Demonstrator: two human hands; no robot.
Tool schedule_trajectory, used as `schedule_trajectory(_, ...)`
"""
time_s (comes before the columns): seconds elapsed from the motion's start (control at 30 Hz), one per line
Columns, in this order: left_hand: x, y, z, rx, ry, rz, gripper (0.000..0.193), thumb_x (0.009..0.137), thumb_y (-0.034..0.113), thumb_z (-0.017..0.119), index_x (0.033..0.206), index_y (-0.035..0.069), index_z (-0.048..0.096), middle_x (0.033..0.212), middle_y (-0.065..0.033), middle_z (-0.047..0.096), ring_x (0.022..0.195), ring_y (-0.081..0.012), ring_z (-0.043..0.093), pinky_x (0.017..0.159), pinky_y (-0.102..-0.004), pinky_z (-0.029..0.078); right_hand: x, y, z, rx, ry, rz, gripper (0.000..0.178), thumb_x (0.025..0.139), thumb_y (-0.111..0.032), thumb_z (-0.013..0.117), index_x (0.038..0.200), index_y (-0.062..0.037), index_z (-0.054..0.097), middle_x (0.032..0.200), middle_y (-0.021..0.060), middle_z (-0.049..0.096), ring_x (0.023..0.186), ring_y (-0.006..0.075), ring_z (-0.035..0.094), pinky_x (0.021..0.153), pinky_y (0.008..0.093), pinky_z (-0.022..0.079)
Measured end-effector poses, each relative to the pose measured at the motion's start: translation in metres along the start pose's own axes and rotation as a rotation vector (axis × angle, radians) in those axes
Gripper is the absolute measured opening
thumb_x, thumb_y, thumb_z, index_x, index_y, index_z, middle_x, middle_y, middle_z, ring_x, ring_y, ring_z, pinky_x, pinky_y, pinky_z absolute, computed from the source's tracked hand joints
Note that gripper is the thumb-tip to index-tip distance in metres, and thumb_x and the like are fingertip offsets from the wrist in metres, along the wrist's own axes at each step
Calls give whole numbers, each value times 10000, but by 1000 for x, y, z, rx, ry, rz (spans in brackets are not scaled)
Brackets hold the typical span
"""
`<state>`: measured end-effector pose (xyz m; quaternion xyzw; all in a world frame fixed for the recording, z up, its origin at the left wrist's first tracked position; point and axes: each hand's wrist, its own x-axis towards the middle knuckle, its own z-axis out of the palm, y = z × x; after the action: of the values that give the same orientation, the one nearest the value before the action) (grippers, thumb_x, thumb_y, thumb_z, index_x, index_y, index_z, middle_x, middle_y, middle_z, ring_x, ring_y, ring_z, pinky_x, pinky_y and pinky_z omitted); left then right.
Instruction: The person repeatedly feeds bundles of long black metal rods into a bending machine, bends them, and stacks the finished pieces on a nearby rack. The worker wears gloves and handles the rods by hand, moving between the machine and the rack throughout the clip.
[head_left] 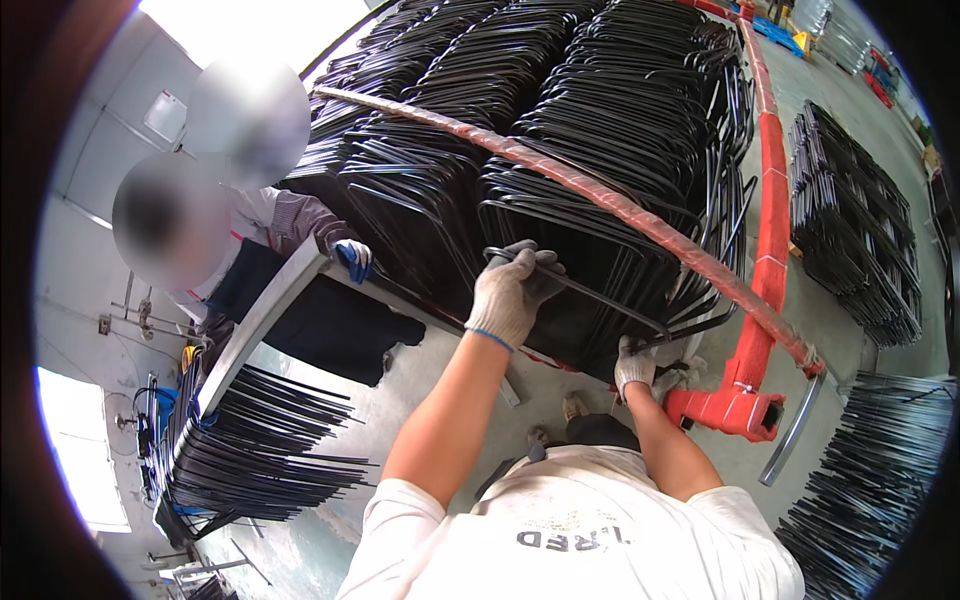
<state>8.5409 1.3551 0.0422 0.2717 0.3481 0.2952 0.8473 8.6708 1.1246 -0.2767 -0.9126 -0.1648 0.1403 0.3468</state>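
Observation:
My left hand (512, 290), in a pale knit glove with a grey palm, is closed round the upper end of a black bent metal tube (604, 298). The tube slopes down to the right, in front of the nearest stack. Lower down, my right hand (634, 366), gloved too, closes on the tube work near the tube's right-hand bend; its fingertips are partly hidden. Behind both hands, dense rows of black bent tubes (640, 120) fill a large rack. A wrapped bar (560, 172) crosses diagonally in front of these rows, above my hands.
A thick red wrapped post (772, 210) stands close to my right. At left, a co-worker's gloved hand (353, 259) rests by a grey curved beam (262, 312) with black tubes (270, 440) beneath it. More tube stacks (858, 230) and loose tubes (880, 480) lie to the right.

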Motion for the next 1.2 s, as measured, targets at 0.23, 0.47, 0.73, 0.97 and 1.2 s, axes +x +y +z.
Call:
schedule_trajectory(0.23,79,-45,5,390,44,62,223,1142,233,650,1248,37,640,1012,-130,741,748,-270,732,680,-427,647,17,-20,15,67,61,-18,597,1080,-443,716,1428,41,684,1375,276,755,1302,455,706,1090,512,563)
schedule_trajectory(0.47,82,-59,24,479,43,89,335,1045,188,767,1327,27,683,1056,-83,741,845,-203,711,718,-366,615,11,-22,-4,118,-15,-62,635,1061,-442,771,1437,58,665,1357,286,764,1254,405,743,1066,453,573)
schedule_trajectory(0.73,10,-38,-26,612,158,86,331,1046,207,743,1308,11,698,982,-62,753,866,-183,745,789,-351,646,13,33,42,159,-89,-243,601,1023,-275,784,1517,21,612,1246,247,776,1092,356,763,999,436,583)
schedule_trajectory(0.97,-130,-120,-286,760,645,-53,269,1046,219,706,1246,48,763,1077,-109,797,980,-222,749,867,-368,618,-104,-211,-38,420,-545,-325,654,975,-172,795,1597,-97,606,915,110,765,807,218,717,800,384,603)
schedule_trajectory(1.2,-342,-227,-457,2064,233,-475,205,1018,198,688,1004,68,845,1088,-145,844,1092,-305,793,982,-417,606,-179,-426,-49,333,-717,-984,825,971,-243,772,1729,-251,445,950,142,806,897,393,791,837,476,629)
